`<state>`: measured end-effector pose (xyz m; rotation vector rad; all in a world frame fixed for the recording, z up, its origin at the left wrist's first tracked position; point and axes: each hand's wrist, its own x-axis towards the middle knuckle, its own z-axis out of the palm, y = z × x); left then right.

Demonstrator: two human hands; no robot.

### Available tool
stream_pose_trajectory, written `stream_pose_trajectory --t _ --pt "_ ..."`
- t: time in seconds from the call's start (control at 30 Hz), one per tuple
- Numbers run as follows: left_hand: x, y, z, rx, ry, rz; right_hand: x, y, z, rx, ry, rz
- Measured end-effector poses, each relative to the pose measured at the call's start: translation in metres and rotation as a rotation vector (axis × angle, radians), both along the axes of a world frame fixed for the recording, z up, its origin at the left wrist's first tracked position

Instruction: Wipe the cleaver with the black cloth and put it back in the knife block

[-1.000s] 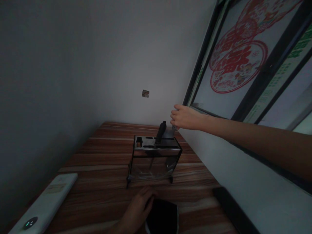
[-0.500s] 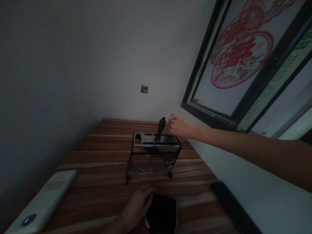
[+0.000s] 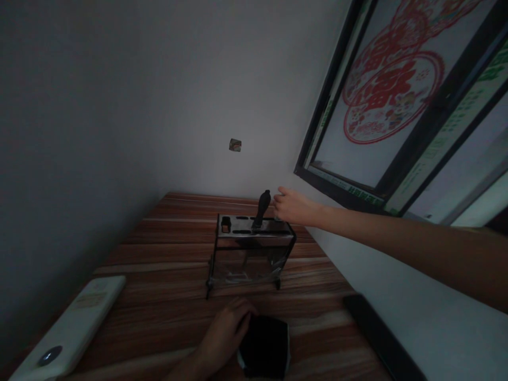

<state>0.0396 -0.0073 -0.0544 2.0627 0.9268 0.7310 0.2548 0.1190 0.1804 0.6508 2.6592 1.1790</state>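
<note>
A knife rack [image 3: 273, 227] with a metal slotted top, dark side frames and a clear lower part stands on the wooden table. From one of its slots a knife with a black handle [image 3: 263, 206] sticks up, leaning a little to the right. Over the rack's right end, my right hand [image 3: 293, 206] is closed with its fingers curled; what it grips there is hidden. In front of the rack, my left hand [image 3: 226, 330] has its fingers bent over the upper left edge of a black, squarish object [image 3: 264, 346] with pale sides, whose kind is too dark to tell.
A white, long device [image 3: 83, 323] with a round dark button lies at the table's left. Along the right edge is a long black object [image 3: 381, 336]. Walls rise behind, with a dark-framed window [image 3: 345, 185] bearing red decorations at the upper right.
Almost nothing differs. Both hands, the rack and the black object stay in nearly the same places.
</note>
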Motion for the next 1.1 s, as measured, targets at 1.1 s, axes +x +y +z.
stream_pose_trajectory --t 1.1 --pt "0.0 0.0 -0.007 0.177 0.23 0.149 0.022 -0.203 -0.183 -0.273 1.274 -0.591"
